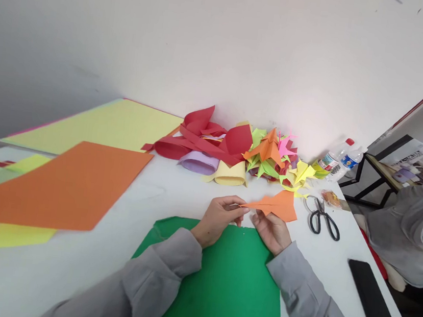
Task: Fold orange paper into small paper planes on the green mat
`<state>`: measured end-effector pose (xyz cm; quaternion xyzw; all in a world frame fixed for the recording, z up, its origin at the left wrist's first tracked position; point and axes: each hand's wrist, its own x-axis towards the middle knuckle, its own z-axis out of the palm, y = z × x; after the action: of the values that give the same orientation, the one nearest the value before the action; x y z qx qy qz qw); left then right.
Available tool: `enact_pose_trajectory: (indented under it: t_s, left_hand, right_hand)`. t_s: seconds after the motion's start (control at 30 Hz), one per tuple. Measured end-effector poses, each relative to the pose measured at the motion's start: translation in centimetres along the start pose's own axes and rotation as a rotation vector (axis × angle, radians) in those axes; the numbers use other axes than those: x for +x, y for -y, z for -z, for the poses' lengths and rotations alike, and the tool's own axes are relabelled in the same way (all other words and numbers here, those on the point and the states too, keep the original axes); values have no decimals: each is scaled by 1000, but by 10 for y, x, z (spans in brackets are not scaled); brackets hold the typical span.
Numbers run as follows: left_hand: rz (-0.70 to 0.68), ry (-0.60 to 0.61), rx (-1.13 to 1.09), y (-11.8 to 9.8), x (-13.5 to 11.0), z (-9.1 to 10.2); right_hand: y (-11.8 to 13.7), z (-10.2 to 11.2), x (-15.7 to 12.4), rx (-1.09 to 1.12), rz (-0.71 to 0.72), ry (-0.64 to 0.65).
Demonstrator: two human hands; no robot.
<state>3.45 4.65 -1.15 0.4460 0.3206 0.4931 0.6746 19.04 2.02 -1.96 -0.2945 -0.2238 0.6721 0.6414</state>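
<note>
An orange folded paper figure (pixel 280 206) with zigzag edges is held between my hands, above the far edge of a green sheet (pixel 230 284). My left hand (pixel 221 219) pinches its narrow pointed end between thumb and fingers. My right hand (pixel 272 230) grips the figure from below, near its middle; the fingers are partly hidden behind the paper. The wide end of the figure points to the right.
Scissors (pixel 323 218) lie to the right, with a black flat slab (pixel 376 307) nearer. Behind are red paper shapes (pixel 199 136), folded figures (pixel 269 147) and bottles (pixel 335 155). A large orange sheet (pixel 76 188) lies left. A person in grey (pixel 406 234) is at the right.
</note>
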Motion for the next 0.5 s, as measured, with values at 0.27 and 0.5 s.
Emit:
enact_pose_trajectory:
  t_s: [0.27, 0.5]
  left_hand:
    - [-57, -50, 20, -1, 1, 0]
    - [-92, -74, 22, -1, 1, 0]
  right_hand:
    - [0, 6, 3, 51, -17, -36]
    - [-1, 10, 5, 37, -13, -39]
